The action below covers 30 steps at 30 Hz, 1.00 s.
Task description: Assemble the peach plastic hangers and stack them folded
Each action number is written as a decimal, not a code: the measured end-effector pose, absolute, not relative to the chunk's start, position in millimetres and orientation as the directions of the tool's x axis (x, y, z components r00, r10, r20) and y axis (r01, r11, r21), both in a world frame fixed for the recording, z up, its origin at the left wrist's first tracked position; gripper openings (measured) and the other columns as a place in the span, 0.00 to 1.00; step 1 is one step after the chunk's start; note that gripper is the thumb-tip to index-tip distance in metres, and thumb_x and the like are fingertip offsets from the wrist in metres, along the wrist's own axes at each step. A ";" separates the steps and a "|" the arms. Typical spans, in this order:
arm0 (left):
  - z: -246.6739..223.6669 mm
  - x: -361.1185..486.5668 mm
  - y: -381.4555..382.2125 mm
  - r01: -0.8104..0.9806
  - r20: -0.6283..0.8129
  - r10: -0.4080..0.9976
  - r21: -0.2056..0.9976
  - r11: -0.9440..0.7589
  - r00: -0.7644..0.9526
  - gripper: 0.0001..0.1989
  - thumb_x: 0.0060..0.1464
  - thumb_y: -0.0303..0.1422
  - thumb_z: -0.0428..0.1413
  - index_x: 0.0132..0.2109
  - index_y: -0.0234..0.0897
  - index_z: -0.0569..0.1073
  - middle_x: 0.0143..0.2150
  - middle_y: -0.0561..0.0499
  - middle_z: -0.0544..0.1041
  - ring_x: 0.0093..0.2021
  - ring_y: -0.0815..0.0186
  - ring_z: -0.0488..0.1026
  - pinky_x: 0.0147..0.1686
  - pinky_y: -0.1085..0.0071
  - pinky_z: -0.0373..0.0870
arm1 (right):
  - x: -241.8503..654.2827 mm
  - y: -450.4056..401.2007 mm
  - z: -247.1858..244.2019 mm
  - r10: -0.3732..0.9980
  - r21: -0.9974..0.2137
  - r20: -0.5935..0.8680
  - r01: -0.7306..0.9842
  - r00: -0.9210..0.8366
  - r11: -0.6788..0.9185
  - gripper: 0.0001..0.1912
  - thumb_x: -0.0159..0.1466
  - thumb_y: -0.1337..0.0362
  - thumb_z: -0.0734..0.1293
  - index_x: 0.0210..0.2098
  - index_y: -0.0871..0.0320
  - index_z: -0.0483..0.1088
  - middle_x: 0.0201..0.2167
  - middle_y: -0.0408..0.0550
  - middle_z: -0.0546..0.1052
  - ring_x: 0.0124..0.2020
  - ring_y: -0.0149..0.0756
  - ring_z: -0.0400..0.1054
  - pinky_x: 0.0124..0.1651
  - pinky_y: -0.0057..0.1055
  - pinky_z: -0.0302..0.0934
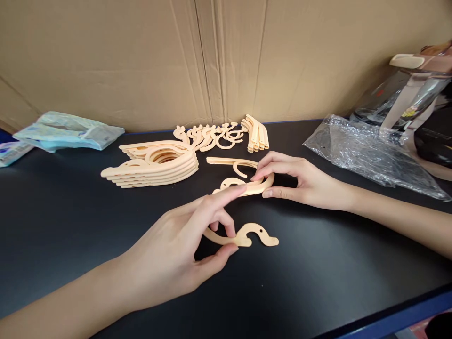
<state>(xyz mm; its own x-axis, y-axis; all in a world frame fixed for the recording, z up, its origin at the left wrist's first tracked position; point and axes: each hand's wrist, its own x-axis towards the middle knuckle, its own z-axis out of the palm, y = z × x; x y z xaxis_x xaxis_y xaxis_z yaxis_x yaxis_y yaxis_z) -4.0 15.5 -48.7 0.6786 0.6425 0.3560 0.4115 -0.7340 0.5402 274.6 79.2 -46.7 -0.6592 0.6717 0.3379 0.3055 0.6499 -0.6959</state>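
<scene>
Pinched in the left hand (187,238): cream, swan-necked plastic hook piece (244,241), head to the right

Thumb and a bent finger of the left hand clasp the hook piece at its neck, low over the near part of the table; its rounded head, pierced by a small dark hole, ends in a beak-like tip pointing right, while its curved tail runs left behind the fingers; its long axis lies roughly left to right. Right hand (300,181) grasps a cream, curved plastic hanger body (259,188) by its right end, fingers above and thumb below; this body also lies crosswise, its arms reaching left, just beyond the hook piece; the left index finger stretches over it, though whether it touches I cannot tell.

Under everything spreads a smooth black tabletop (318,268) with a blue edge strip (402,312); farther back sit a neat stack of cream curved hanger bodies (165,175), a row of cream plastic hooks (206,136) and a bundle of short cream bars (257,134); a pale blue plastic packet (70,132) lies to the left, a crumpled clear plastic bag (374,155) to the right, beside a clear bottle with a pinkish strap (409,101); tan cardboard (123,61) walls the back.
</scene>
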 end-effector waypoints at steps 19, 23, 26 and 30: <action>-44.1 -3.7 22.7 0.524 0.469 0.549 0.196 -0.829 0.692 0.09 0.67 0.26 0.51 0.51 0.36 0.73 0.46 0.50 0.78 0.47 0.65 0.71 0.48 0.71 0.67 | 272.7 77.7 -48.7 0.549 -0.516 0.401 0.315 -0.733 0.797 0.09 0.67 0.63 0.71 0.46 0.60 0.76 0.43 0.49 0.75 0.47 0.34 0.69 0.51 0.31 0.65; -44.2 -3.7 26.9 0.568 0.415 0.579 0.164 -0.807 0.702 0.13 0.69 0.31 0.51 0.57 0.39 0.73 0.55 0.52 0.78 0.54 0.62 0.71 0.53 0.67 0.64 | 272.3 76.0 -48.3 0.587 -0.514 0.413 0.355 -0.696 0.781 0.11 0.69 0.61 0.69 0.47 0.60 0.76 0.44 0.51 0.75 0.46 0.35 0.70 0.49 0.32 0.66; -45.6 -4.6 27.8 0.597 0.410 0.596 0.144 -0.789 0.690 0.14 0.70 0.33 0.50 0.58 0.41 0.73 0.55 0.54 0.79 0.53 0.61 0.72 0.52 0.63 0.63 | 271.2 74.4 -48.8 0.633 -0.452 0.451 0.450 -0.629 0.770 0.11 0.71 0.61 0.66 0.45 0.62 0.76 0.42 0.52 0.76 0.45 0.37 0.71 0.48 0.33 0.66; -46.0 -5.1 26.5 0.626 0.408 0.596 0.072 -0.776 0.692 0.16 0.70 0.34 0.48 0.59 0.38 0.72 0.55 0.51 0.79 0.53 0.57 0.71 0.52 0.60 0.61 | 269.1 71.9 -48.2 0.681 -0.459 0.481 0.503 -0.553 0.733 0.10 0.71 0.62 0.65 0.44 0.61 0.76 0.44 0.52 0.77 0.41 0.35 0.73 0.45 0.31 0.66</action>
